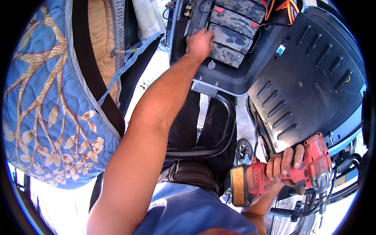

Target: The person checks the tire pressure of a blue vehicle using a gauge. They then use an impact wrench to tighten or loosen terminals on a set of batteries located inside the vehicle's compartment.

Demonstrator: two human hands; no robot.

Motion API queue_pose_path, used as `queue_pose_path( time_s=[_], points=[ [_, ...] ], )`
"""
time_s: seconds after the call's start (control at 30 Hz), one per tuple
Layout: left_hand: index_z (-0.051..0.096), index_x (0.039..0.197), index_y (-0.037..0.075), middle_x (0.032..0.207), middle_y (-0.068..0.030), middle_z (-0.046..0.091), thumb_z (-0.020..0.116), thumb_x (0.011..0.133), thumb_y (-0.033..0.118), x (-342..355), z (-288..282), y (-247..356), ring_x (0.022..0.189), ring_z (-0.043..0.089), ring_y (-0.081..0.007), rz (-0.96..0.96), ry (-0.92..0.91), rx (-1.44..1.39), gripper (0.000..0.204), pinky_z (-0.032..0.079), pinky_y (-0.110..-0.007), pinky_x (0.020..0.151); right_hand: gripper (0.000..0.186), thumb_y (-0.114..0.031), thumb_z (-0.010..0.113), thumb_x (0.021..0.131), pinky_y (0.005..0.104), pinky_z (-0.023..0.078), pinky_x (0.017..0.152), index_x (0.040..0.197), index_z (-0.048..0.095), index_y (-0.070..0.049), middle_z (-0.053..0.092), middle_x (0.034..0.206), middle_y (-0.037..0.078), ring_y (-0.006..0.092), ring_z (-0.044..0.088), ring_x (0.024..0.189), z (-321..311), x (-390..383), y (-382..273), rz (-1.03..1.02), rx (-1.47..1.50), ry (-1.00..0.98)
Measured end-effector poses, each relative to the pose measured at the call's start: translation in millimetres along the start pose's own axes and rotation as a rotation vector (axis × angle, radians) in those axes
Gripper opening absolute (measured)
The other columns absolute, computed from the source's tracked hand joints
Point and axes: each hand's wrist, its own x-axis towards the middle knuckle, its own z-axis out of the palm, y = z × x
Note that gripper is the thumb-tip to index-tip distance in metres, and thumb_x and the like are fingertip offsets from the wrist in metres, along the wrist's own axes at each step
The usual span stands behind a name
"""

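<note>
Wrapping right hand [285,163] around red cordless driver [316,153], lower right, presumably for clearance; curling left hand [201,43] beside dusty batteries [231,37], upper centre, cannot tell if pinching.

Left of the battery tray [239,83], a gap is left before the quilted cover [35,98]; right of the tray, passage is blocked by the slotted panel [299,98]; on its near side, by the bent tube [231,117].

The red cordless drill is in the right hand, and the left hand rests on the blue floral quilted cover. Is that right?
Not the left hand: the head view shows it in the black plastic compartment, by the grey rectangular blocks. The red cordless drill is in the right hand.
</note>
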Motion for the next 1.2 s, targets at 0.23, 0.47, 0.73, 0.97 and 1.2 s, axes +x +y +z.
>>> queue_pose_path(
  time_s=[0.23,0.47,0.73,0.97,1.2],
  points=[
    [0.070,0.095,0.009,0.087,-0.0122,0.071,0.080,0.084,0.029,26.4,-2.4,-19.5,0.081,0.070,-0.0289,-0.209,-0.197,-0.274,0.025,0.056,-0.040,0.075,0.071,-0.031,0.098,0.065,0.0371,0.050,0.056,0.107,0.046,-0.008,0.057,0.090,0.013,0.0231,0.061,0.065,-2.5,-0.7,0.8,-0.004,0.009,-0.029],
    [0.069,0.085,0.007,0.085,-0.0116,0.073,0.088,0.071,0.048,43.3,-18.9,-17.5,0.081,0.071,-0.0293,-0.293,-0.253,-0.003,0.047,0.055,-0.041,0.079,0.066,-0.023,0.097,0.064,0.0352,0.052,0.050,0.103,0.047,-0.007,0.059,0.085,0.012,0.0210,0.062,0.059,-3.1,2.2,6.7,-0.074,0.004,-0.019],
    [0.071,0.097,0.007,0.086,-0.0098,0.073,0.082,0.080,0.029,-6.2,-3.6,-18.2,0.083,0.071,-0.0259,-0.257,-0.169,-0.210,0.030,0.055,-0.038,0.080,0.072,-0.025,0.100,0.059,0.0388,0.050,0.056,0.106,0.048,-0.008,0.058,0.092,0.014,0.0244,0.061,0.066,-3.3,-1.7,7.0,-0.043,0.016,-0.060],
    [0.071,0.108,0.011,0.109,-0.0121,0.071,0.077,0.084,0.023,-10.3,-10.6,-21.5,0.102,0.068,-0.0316,-0.082,-0.222,-0.119,0.028,0.053,-0.043,0.088,0.070,-0.025,0.099,0.060,0.0380,0.049,0.054,0.104,0.048,-0.007,0.057,0.088,0.014,0.0239,0.059,0.062,-5.0,-3.8,10.5,-0.097,0.007,-0.028],
    [0.073,0.100,0.013,0.100,-0.0119,0.074,0.080,0.081,0.029,-2.0,1.7,-26.5,0.098,0.069,-0.0324,-0.178,-0.228,-0.138,0.026,0.054,-0.041,0.088,0.069,-0.018,0.099,0.059,0.0375,0.054,0.055,0.104,0.048,-0.007,0.058,0.087,0.015,0.0249,0.063,0.061,-11.1,0.0,-0.8,-0.048,-0.071,-0.066]
  ],
)
